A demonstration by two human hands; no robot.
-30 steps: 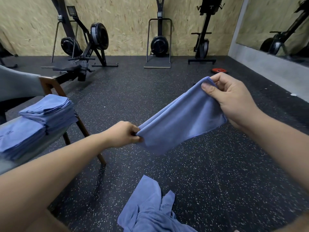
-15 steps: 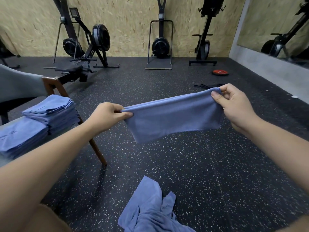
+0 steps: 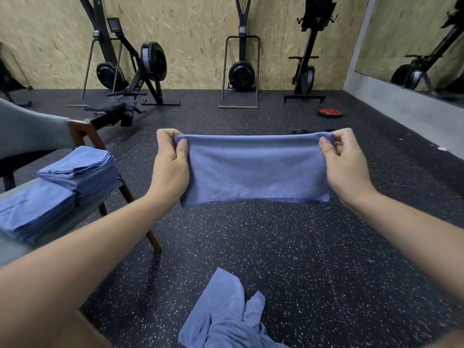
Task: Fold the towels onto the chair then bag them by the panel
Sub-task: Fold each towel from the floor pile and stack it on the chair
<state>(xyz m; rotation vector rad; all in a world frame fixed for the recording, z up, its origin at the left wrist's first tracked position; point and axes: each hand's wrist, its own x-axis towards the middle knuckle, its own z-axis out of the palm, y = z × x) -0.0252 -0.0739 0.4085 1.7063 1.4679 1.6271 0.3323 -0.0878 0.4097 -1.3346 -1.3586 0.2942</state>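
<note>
My left hand (image 3: 170, 167) and right hand (image 3: 345, 164) each pinch a top corner of a folded blue towel (image 3: 256, 169), stretched flat and level between them in mid-air above the speckled floor (image 3: 288, 247). Folded towel stacks (image 3: 65, 182) sit on the chair (image 3: 82, 133) to my left. A crumpled towel pile (image 3: 226, 315) lies on the floor near me. Rowing machines (image 3: 130, 71) stand by the far wall.

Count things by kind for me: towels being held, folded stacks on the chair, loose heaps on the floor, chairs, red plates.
Held towel: 1
Folded stacks: 2
Loose floor heap: 1
Chair: 1
Red weight plate: 1
Total: 6
</note>
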